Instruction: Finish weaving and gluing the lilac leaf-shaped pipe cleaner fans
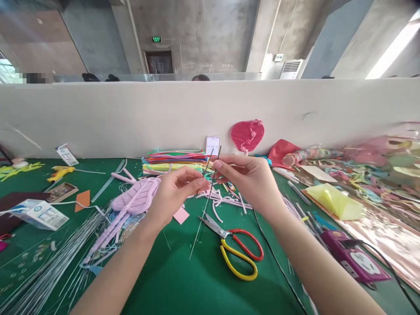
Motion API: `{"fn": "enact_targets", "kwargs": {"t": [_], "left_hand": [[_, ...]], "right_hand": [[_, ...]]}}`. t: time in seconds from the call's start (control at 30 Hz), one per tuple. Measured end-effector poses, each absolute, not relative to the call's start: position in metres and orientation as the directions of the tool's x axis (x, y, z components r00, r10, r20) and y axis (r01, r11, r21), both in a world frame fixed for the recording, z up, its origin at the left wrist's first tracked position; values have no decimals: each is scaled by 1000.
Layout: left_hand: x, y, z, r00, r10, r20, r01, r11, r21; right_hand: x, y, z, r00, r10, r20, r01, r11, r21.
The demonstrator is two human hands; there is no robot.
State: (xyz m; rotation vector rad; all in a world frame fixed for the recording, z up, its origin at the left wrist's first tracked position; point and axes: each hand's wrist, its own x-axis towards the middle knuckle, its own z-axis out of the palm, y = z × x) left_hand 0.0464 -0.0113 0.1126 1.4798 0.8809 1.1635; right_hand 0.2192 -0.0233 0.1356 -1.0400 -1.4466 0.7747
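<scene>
My right hand (252, 181) pinches thin dark wires (206, 205) between thumb and fingers, just above the table's middle. They run steeply, with one long end slanting down toward the tabletop. Close beside it, my left hand (175, 192) has thumb and forefinger pressed together near the same wires; whether it grips one is too fine to make out. Scissors (224, 234) with one red and one yellow handle lie partly open below my hands. A lilac leaf-shaped piece made of fuzzy stems (138, 197) lies left of my left hand, and a small pink paper square (181, 215) lies near my wrist.
Bundled colourful pipe cleaners (177, 157) and a phone (213, 144) stand by the partition (147, 113). Loose metal wires (59, 249), a white carton (42, 214) and a yellow glue gun (61, 173) occupy the left. A purple power socket (354, 256) with a black cable sits right, near scraps.
</scene>
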Motion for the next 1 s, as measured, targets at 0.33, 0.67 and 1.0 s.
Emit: {"fn": "enact_targets", "kwargs": {"t": [0.33,0.67,1.0], "left_hand": [[45,1,96,308,932,188,-43,-184,982],[22,14,98,377,910,170,134,-235,963],[25,16,91,362,898,248,164,-324,932]], "right_hand": [[210,-12,133,-22,889,457,207,451,-868],[189,-3,128,-75,873,482,354,475,-806],[191,-1,120,-74,879,472,377,463,-802]]}}
